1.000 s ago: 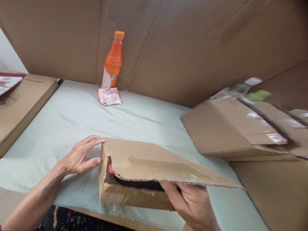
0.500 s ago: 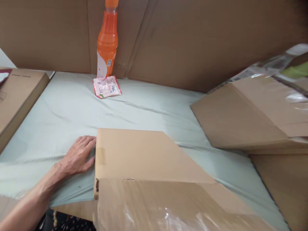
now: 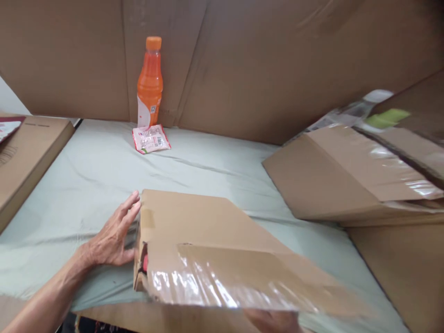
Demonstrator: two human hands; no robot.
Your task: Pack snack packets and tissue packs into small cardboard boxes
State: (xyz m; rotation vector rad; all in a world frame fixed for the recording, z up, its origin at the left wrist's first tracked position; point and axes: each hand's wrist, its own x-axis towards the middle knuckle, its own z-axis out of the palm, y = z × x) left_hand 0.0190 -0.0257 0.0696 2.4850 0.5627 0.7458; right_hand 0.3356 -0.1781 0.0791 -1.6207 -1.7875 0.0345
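A cardboard box [image 3: 194, 217] lies on the green cloth in front of me, with shiny clear tape [image 3: 222, 282] along its near side. At its near left corner the board is torn and gaping, and a bit of something red [image 3: 145, 262] shows inside. My left hand [image 3: 114, 233] is at the box's left end, fingers stretched out and touching or very close to it. At the box's near edge my right hand [image 3: 274, 320] shows only in part, low in the view. Its fingers are hidden by the taped board.
An orange drink bottle [image 3: 150, 88] stands against a tall cardboard wall [image 3: 243, 69], a pink packet [image 3: 151, 138] in front of it. To the left lies a flat carton [image 3: 38, 157]. An open box [image 3: 322, 175] holding clear plastic sits at the right, on another carton [image 3: 398, 268].
The taped near side of the box has swung down and in against it, and my right hand has come into view below. My left fingers have straightened. The view has tilted up slightly.
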